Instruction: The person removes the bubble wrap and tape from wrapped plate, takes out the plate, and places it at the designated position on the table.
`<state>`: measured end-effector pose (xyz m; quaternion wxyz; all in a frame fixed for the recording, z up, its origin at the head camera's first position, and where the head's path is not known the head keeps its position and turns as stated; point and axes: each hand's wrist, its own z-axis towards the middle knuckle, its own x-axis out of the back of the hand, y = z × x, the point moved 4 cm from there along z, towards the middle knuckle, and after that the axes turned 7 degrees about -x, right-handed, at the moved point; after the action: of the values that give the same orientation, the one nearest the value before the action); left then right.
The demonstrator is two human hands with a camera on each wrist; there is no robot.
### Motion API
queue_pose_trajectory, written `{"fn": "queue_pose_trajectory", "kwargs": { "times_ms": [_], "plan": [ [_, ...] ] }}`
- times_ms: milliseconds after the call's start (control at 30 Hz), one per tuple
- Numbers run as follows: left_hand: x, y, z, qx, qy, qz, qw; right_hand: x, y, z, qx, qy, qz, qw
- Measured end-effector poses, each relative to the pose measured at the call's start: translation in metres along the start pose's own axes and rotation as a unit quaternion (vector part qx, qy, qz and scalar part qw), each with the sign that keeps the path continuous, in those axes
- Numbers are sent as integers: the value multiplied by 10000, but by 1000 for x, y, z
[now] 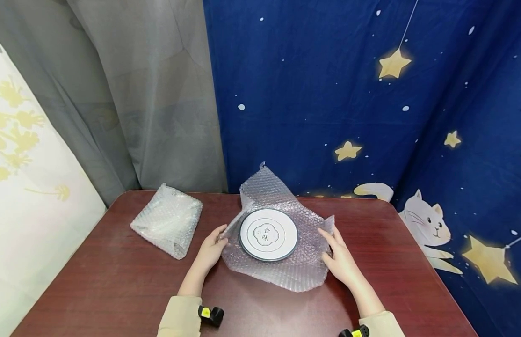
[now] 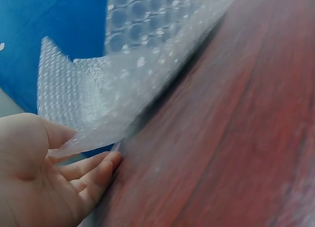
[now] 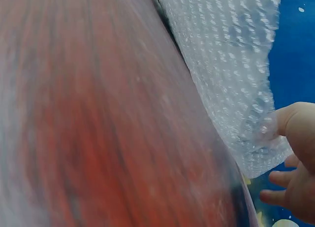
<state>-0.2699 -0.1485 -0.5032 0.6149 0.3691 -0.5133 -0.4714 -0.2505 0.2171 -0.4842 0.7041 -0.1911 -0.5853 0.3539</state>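
A round white plate (image 1: 269,234) with a dark rim and dark characters in its centre lies on a spread sheet of bubble wrap (image 1: 296,276). At the sheet's left edge my left hand (image 1: 211,248) pinches the wrap; the left wrist view shows the wrap's edge (image 2: 93,138) between thumb and fingers. My right hand (image 1: 341,256) holds the right edge, near a raised corner. In the right wrist view the right thumb meets the wrap (image 3: 231,79), while other fingers (image 3: 280,178) stay apart below it. The plate is out of sight in both wrist views.
A flat bubble-wrapped bundle (image 1: 170,220) lies at the back left of the reddish-brown table (image 1: 117,290). Behind the table hang a grey curtain (image 1: 159,93) and a blue one (image 1: 302,93) with stars. The wrap's far corner stands up at the table's back edge.
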Motion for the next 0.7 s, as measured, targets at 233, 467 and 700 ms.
{"fn": "queue_pose_trajectory", "kwargs": {
  "times_ms": [233,467,700],
  "plan": [
    [14,0,1,10,152,481,9987,7,10,-3,-583,-217,-365,9974],
    [21,-2,-1,100,255,488,9984,13,22,-5,-1261,-359,-582,9897],
    [27,-3,-1,169,268,592,9977,17,27,-7,-1533,-241,-760,9850]
  ]
}}
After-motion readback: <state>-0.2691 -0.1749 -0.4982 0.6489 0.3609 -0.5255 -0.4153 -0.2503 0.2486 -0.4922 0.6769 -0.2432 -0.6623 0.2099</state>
